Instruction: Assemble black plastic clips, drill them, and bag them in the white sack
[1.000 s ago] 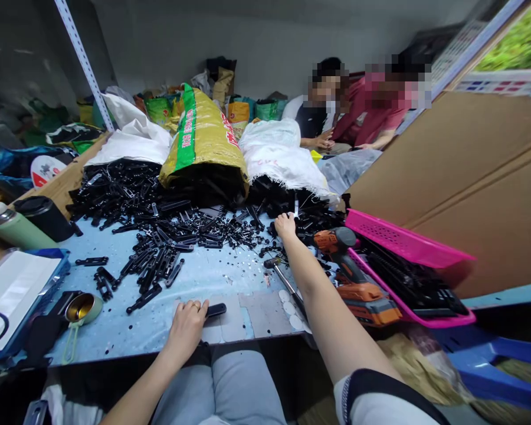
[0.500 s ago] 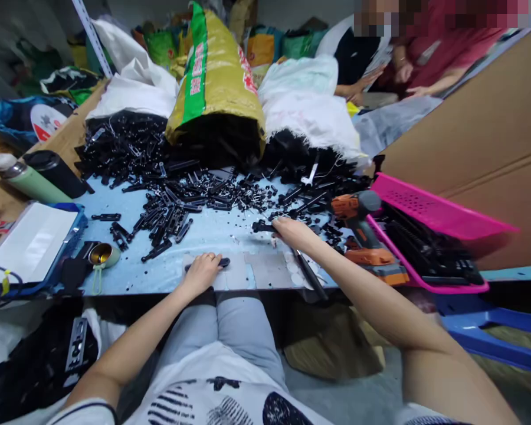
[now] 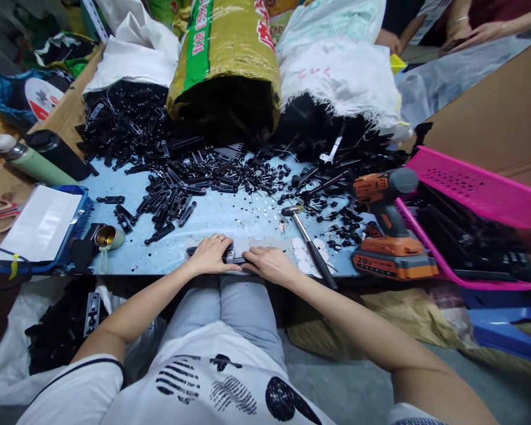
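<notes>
My left hand point(image 3: 212, 254) is closed over a black slotted plastic piece point(image 3: 190, 251) near the front edge of the table. One end of the piece pokes out left of the fingers. Close beside it, my right hand point(image 3: 269, 264) has its fingers pressed together at the piece's right end, where a small metallic bit point(image 3: 230, 257) shows between the hands. What the right fingertips grip is mostly hidden. A hammer point(image 3: 310, 245) with a black handle lies to the right of my right hand, touched by neither hand.
Black parts point(image 3: 172, 195) and small pins spread across the blue tabletop point(image 3: 248, 215). Behind them, a yellow-green sack point(image 3: 234, 53) lies open. A cordless drill point(image 3: 387, 224) and pink basket point(image 3: 482, 189) stand right; a small cup point(image 3: 109, 237) sits left. Another person's hands point(image 3: 473, 35) show at back right.
My right hand has moved from beside the hammer leftward and nearer, to my left hand. The hammer now lies uncovered. My left hand stays on the black piece. The view has tilted downward.
</notes>
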A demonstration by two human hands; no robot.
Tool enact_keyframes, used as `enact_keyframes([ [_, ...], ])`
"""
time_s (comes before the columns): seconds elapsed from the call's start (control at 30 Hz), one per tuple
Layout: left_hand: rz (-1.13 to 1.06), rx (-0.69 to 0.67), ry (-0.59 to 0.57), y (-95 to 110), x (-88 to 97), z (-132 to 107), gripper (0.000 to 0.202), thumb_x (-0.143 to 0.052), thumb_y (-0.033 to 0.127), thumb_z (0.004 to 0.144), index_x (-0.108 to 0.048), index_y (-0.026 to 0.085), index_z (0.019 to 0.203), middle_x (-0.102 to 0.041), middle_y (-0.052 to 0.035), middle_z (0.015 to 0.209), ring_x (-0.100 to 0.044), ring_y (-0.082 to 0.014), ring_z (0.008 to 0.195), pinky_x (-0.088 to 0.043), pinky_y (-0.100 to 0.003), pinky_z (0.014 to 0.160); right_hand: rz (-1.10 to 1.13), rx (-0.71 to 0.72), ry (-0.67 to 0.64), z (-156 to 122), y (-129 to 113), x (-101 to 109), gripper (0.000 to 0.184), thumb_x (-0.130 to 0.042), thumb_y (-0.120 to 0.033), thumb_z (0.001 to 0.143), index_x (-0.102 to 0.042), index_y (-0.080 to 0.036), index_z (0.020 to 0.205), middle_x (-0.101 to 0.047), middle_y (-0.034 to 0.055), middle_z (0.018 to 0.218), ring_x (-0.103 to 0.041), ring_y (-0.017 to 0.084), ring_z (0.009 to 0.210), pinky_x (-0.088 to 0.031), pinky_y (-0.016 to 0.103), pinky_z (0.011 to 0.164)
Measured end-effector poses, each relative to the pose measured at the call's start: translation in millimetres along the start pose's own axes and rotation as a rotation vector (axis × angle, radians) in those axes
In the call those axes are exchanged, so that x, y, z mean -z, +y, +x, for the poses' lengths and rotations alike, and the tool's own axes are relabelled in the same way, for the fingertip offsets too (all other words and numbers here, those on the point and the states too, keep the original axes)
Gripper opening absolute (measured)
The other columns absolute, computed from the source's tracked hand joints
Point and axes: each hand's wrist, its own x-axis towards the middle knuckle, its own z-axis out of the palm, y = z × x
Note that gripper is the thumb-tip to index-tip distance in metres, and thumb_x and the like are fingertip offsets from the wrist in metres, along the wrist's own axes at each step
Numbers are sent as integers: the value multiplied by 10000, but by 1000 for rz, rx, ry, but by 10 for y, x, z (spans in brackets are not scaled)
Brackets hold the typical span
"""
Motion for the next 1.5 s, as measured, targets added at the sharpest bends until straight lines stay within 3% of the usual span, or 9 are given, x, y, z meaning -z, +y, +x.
enact_keyframes([
  [0.33, -40, -66, 167, -109, -100, -143, 465, -547, 564, 798, -501, 185, 1063, -614, -81, 990, -590, -238, 926, -444, -325, 783, -170, 53, 153, 47, -172, 319, 334, -307, -390, 985, -558, -172, 954, -597, 65, 835, -535, 165, 763, -235, 275, 623],
  [0.47, -33, -57, 81, -82, -115, -108, 533, -540, 621, 777, -513, 189, 1088, -622, -82, 995, -587, -242, 937, -444, -331, 799, -109, 87, 173, 65, 3, 150, 371, -321, -430, 974, -568, -162, 909, -597, 63, 826, -530, 156, 757, -256, 264, 633],
  [0.57, -31, -128, 16, -57, -74, 248, 593, -499, 596, 819, -444, 187, 1245, -588, -102, 1127, -539, -257, 1059, -431, -349, 854, -28, 58, 216, 8, 161, -92, 386, -362, -461, 953, -592, -153, 919, -604, 67, 837, -536, 157, 769, -297, 265, 663],
  [0.73, 76, 56, 228, -160, 79, 1446, 418, -361, 156, 913, -395, 190, 1328, -522, -130, 1226, -497, -230, 1100, -406, -346, 879, 50, -25, 195, -12, 434, -179, 363, -389, -454, 943, -608, -169, 999, -623, 77, 915, -539, 190, 886, -357, 287, 758],
  [0.93, 175, 57, 188, -253, 6, 2083, 275, -351, 69, 889, -571, 81, 1053, -599, -171, 1061, -507, -253, 1067, -399, -370, 877, 48, -587, 287, 657, 1177, 60, 290, -403, -312, 938, -573, -144, 1101, -610, 125, 1040, -521, 238, 991, -402, 310, 792],
  [1.07, 180, 13, 185, -213, -56, 1964, 248, -370, 63, 883, -576, 89, 1018, -614, -154, 1007, -541, -229, 1006, -398, -347, 873, 109, -722, 255, 1101, 1506, 83, 259, -445, -181, 879, -566, -120, 1100, -606, 162, 1063, -543, 253, 975, -419, 328, 782],
  [1.2, 158, 32, 207, -274, 67, 1566, 267, -379, 39, 847, -600, 96, 984, -599, -138, 1006, -560, -221, 938, -418, -327, 832, 178, -722, 273, 1059, 1435, 81, 244, -483, -122, 823, -603, -112, 1035, -646, 146, 983, -584, 233, 883, -438, 333, 772],
  [1.4, -93, 12, 451, -493, 260, 159, 185, -431, 146, 874, -586, 153, 976, -585, -72, 908, -560, -190, 890, -451, -310, 811, 777, -344, 581, 424, 516, -28, 203, -573, -358, 829, -638, -168, 865, -671, 43, 800, -622, 152, 707, -498, 260, 657],
  [1.5, -132, 26, 455, -522, 229, -419, 180, -415, 150, 886, -569, 163, 980, -584, -66, 906, -568, -182, 871, -465, -308, 790, 780, -225, 670, 253, 95, -92, 194, -551, -352, 853, -643, -181, 845, -660, 45, 791, -624, 145, 717, -504, 249, 657],
])
